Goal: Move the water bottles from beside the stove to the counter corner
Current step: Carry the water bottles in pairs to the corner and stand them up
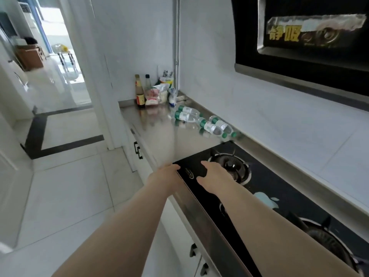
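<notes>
Four water bottles [186, 116] are seen lying on the counter [159, 134], at twelve o'clock from both hands. The left hand [166, 174] and right hand [214, 174] are held loosely open, nothing gripped, at the stove [269, 188].

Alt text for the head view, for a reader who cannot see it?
An empty left hand and right hand reach over a black stove toward four water bottles lying on a steel counter; condiments stand in the far corner.

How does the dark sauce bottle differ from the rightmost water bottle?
The dark sauce bottle stands upright in the corner; the rightmost water bottle lies on its side. The sauce bottle is dark, the water bottle clear with a green cap. Both rest on the counter.
</notes>
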